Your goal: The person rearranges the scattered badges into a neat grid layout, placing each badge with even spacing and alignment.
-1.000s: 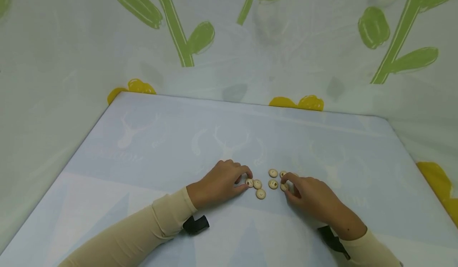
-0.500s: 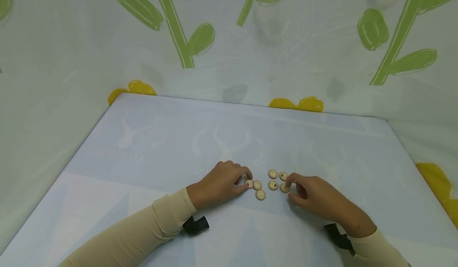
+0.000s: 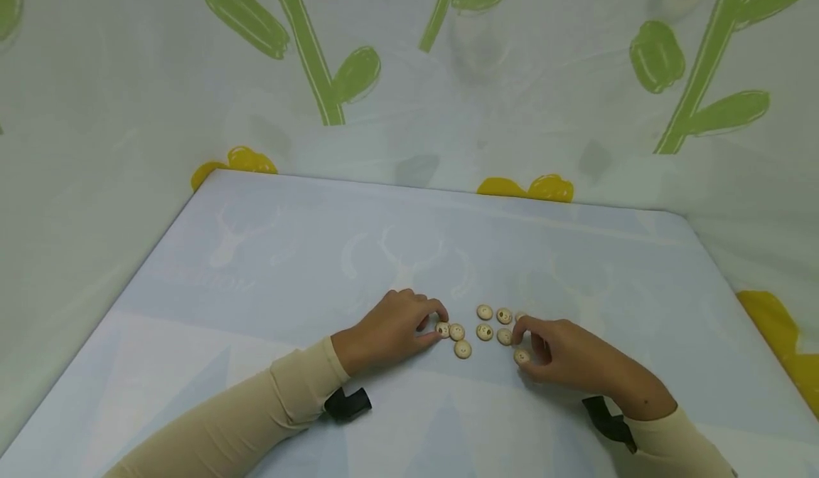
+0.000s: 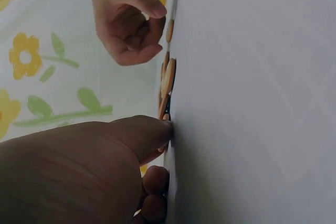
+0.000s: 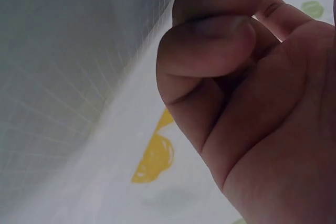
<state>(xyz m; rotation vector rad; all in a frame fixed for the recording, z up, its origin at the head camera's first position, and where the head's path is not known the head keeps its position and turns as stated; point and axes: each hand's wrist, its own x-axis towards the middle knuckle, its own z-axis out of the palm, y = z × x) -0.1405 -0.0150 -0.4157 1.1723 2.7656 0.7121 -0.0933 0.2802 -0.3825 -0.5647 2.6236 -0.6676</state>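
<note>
Small round pale wooden buttons lie on the table in two groups in the head view. My left hand (image 3: 392,329) pinches the leftmost button (image 3: 443,329) against the tabletop between thumb and forefinger. Beside it lie two more, an upper button (image 3: 457,332) and a lower button (image 3: 463,350). My right hand (image 3: 566,353) has its thumb and forefinger curled about a button (image 3: 522,356) on the table. Just left of that hand several buttons (image 3: 484,332) sit in two short rows; one is partly hidden by its forefinger. The right wrist view shows curled fingers (image 5: 205,51) but no button.
A pale blue-and-white printed cloth covers the table (image 3: 307,250). Behind it hangs a white curtain (image 3: 544,94) with green leaves and yellow flowers. Black wrist-camera mounts (image 3: 348,405) sit under both wrists.
My right hand has drawn slightly right and toward me, uncovering buttons in the rows; the button at its thumb has come into view. My left hand stays in place.
</note>
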